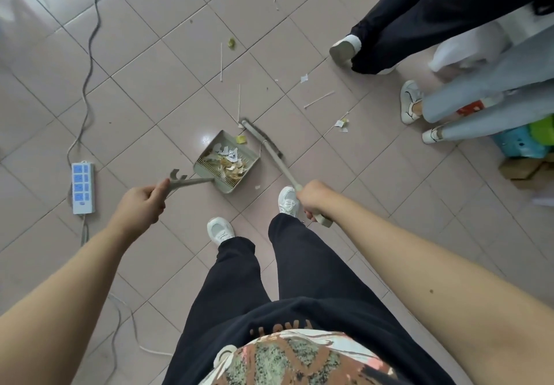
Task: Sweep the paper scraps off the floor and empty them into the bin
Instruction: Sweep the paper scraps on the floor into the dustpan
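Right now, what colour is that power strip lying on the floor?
White with blue sockets: the power strip, seen best in the head view, at the left.

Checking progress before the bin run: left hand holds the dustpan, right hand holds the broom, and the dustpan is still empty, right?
Not quite. The head view shows the dustpan already holds a pile of paper scraps. The rest stands: left hand holds its handle, right hand holds the broom.
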